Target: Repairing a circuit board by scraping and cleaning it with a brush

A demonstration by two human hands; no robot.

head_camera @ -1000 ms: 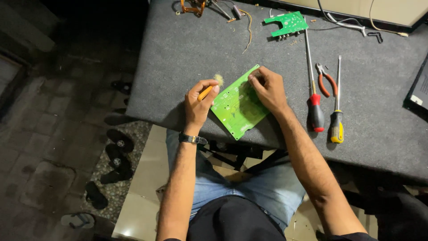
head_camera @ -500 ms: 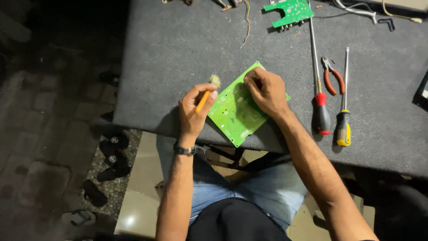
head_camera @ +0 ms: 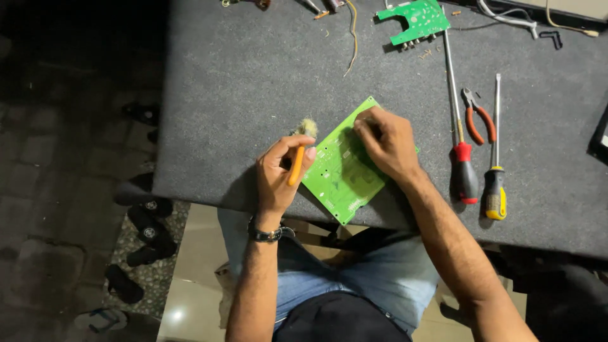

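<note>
A: What carries the work?

B: The grey desk (head_camera: 253, 82). The green circuit board (head_camera: 345, 171) lies flat between my hands, near the edge.

A: Hand states?

B: My right hand (head_camera: 386, 142) presses the board's upper corner, fingers bent. My left hand (head_camera: 278, 171) grips an orange-handled brush (head_camera: 299, 152), bristles just beside the board's left edge.

A: Beyond the right hand?

B: Two screwdrivers (head_camera: 462, 171) and pliers (head_camera: 476, 117).

Head camera looks steeply down, close over the grey table (head_camera: 253, 82).
</note>
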